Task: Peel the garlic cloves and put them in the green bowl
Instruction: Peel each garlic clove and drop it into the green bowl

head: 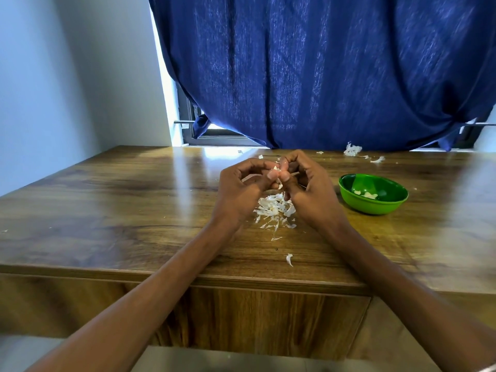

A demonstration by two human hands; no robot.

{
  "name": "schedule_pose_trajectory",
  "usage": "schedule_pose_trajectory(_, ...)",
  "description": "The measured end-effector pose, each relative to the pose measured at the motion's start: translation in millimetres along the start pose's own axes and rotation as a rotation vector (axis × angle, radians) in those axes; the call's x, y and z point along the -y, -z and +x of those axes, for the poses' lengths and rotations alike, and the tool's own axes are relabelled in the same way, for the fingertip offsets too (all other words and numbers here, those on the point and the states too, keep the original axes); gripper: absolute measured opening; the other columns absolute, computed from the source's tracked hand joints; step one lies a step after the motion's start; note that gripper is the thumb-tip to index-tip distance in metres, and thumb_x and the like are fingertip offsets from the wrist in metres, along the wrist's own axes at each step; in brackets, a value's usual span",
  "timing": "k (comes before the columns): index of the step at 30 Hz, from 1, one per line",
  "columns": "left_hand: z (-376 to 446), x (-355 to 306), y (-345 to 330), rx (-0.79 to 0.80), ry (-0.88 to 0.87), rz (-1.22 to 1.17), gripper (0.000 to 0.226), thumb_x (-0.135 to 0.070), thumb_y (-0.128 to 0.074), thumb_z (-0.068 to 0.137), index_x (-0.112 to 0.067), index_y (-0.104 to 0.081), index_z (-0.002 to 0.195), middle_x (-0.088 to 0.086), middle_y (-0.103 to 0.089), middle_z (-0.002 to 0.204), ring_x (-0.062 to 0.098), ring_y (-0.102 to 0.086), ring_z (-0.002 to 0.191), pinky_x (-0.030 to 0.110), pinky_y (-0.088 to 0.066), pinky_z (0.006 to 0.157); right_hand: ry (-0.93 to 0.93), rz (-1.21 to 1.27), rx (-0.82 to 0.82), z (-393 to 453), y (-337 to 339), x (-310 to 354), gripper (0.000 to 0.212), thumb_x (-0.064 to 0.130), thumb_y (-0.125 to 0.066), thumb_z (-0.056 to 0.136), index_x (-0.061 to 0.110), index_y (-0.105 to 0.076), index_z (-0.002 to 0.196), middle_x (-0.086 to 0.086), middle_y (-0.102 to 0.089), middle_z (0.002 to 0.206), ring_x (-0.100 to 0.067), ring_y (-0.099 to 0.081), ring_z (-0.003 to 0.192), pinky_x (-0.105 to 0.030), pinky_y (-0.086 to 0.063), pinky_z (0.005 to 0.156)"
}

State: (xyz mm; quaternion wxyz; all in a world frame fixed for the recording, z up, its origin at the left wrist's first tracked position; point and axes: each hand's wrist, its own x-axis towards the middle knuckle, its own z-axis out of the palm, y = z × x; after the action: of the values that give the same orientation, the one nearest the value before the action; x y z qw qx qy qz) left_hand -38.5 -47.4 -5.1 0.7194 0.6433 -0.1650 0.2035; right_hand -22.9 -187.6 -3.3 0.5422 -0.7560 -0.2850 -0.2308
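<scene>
Above the middle of the wooden table [134, 205], my left hand [239, 191] and my right hand [311, 191] meet fingertip to fingertip. Both pinch a small pale garlic clove [277, 169], which shows only as a sliver between the thumbs. Under the hands lies a pile of white garlic skins [275, 209]. The green bowl [373, 194] stands to the right of my right hand, with a few peeled cloves [367, 194] in its bottom.
More garlic skins [353, 150] lie at the table's far edge under a blue curtain [322, 71]. One loose skin [289, 259] lies near the front edge. A white wall is on the left.
</scene>
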Motion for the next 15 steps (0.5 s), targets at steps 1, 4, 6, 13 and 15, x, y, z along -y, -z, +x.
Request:
schedule_pose_trajectory(1,0.3,0.2,0.5,0.005,0.010,-0.013,0.010,0.003,-0.070,0.089,-0.006,-0.073,0.094,0.003,-0.075,0.085,0.010,-0.069,0.072,0.020,-0.055,0.071,0.002,0.004,0.005,-0.2,0.4,0.6,0.016,0.009,-0.060,0.098,0.024,-0.057,0.095,0.008,-0.065,0.087,0.001,-0.060,0.072,-0.018,-0.049,0.061)
schedule_pose_trajectory(4,1.6,1.2,2.5,0.003,0.031,-0.046,0.012,0.004,-0.068,0.091,-0.007,-0.072,0.092,0.003,-0.074,0.085,0.011,-0.069,0.071,0.023,-0.056,0.072,0.015,0.027,0.015,-0.5,0.8,2.7,0.018,0.006,-0.057,0.099,0.023,-0.056,0.094,0.009,-0.063,0.087,0.002,-0.059,0.071,-0.017,-0.049,0.060)
schedule_pose_trajectory(6,2.2,1.8,3.6,0.001,0.046,-0.073,0.013,0.004,-0.067,0.091,-0.008,-0.071,0.092,0.002,-0.074,0.084,0.012,-0.069,0.072,0.024,-0.056,0.071,0.017,0.025,0.016,-0.5,1.0,3.2,0.017,0.004,-0.056,0.099,0.021,-0.056,0.095,0.011,-0.062,0.085,0.004,-0.059,0.070,-0.016,-0.049,0.060)
schedule_pose_trajectory(13,4.3,1.8,7.3,-0.054,0.095,-0.196,0.012,0.002,-0.066,0.091,-0.003,-0.071,0.101,0.007,-0.075,0.086,0.015,-0.071,0.077,0.023,-0.058,0.074,0.009,-0.016,-0.019,-0.4,1.6,2.1,0.020,0.007,-0.060,0.098,0.025,-0.056,0.093,0.018,-0.063,0.081,0.002,-0.059,0.070,-0.018,-0.050,0.061)
schedule_pose_trajectory(15,4.6,1.4,7.4,-0.070,0.094,-0.205,0.014,0.003,-0.065,0.091,-0.001,-0.071,0.103,0.008,-0.075,0.087,0.015,-0.071,0.078,0.023,-0.058,0.075,-0.011,-0.021,-0.051,-0.8,1.6,0.4,0.014,0.009,-0.066,0.094,0.020,-0.058,0.093,0.013,-0.065,0.084,-0.001,-0.063,0.075,-0.022,-0.055,0.066)
